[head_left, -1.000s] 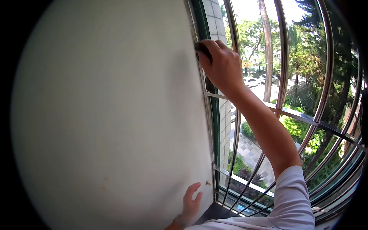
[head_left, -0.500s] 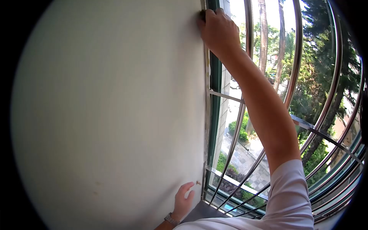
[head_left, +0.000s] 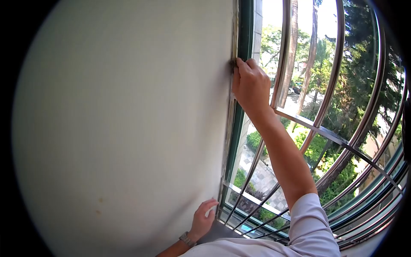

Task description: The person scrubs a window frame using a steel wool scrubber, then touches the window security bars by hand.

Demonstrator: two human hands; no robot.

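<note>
Above, right hand point(head_left: 253, 85): pinched a small dark pad point(head_left: 233, 65) at the edge of the wall point(head_left: 128, 107), beside the green window frame point(head_left: 245, 34).
Below, left hand point(head_left: 203, 219): held its fingers loosely curved, thumb apart, near the wall.
Metal bars point(head_left: 338, 51): rose beyond the right hand, trees point(head_left: 361, 38) outside.

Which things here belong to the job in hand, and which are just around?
Seemingly part of the job:
- right hand
- small dark item at its fingertips, mostly hidden
- green window frame beside it

Just around:
- wristwatch
- metal bars
- trees outside
</note>
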